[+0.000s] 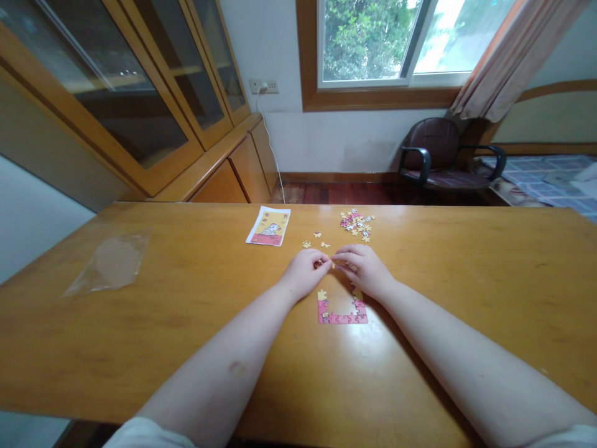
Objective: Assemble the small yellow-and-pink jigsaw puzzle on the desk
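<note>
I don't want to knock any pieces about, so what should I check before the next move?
1. Printed picture face up and in view: ok.
2. Piece pile apart from the hands: ok, beyond the right hand.
3. Three loose pieces well away from the hands: not ok, just beyond the left hand.
4. Puzzle border fully visible: not ok, right hand covers part.
5. Hands firmly holding a piece: cannot tell, too small.

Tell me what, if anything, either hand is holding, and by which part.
Cannot tell: the left hand and right hand nearly meet at a small yellow jigsaw piece, but any grip on it is too small to make out.
</note>
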A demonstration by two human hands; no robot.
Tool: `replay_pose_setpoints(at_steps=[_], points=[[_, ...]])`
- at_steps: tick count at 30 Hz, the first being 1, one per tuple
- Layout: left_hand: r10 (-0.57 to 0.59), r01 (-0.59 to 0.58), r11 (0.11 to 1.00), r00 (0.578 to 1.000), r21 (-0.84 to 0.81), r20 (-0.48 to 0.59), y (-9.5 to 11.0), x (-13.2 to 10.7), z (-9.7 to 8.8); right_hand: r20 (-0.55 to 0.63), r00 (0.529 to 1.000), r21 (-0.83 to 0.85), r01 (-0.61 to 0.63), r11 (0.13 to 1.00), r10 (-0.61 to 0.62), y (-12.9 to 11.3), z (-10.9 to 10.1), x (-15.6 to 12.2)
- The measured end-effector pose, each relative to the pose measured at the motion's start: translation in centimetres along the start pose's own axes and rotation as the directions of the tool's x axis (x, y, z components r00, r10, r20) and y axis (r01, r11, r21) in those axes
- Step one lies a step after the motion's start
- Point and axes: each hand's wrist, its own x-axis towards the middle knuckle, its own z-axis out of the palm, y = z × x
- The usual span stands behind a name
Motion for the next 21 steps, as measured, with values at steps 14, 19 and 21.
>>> replay_pose_setpoints(at_steps=[14,19,21], points=[[-0.094,0.117,0.888,0.993,0.444,-0.074,-0.2,-0.5,-0.3,-0.060,0.933,-0.062,-0.359,0.931,0.356,0.9,0.5,0.4],[-0.091,0.100,0.886,0.995,0.453,-0.043,-0.3,-0.3,-0.1,-0.030,0.923,-0.086,-0.384,0.919,0.383,0.9,0.7,0.5],[-0.089,0.096,0.891,0.995,0.444,-0.036,-0.4,-0.1,0.0,-0.019,0.923,-0.103,-0.385,0.917,0.385,0.8,0.8,0.5]])
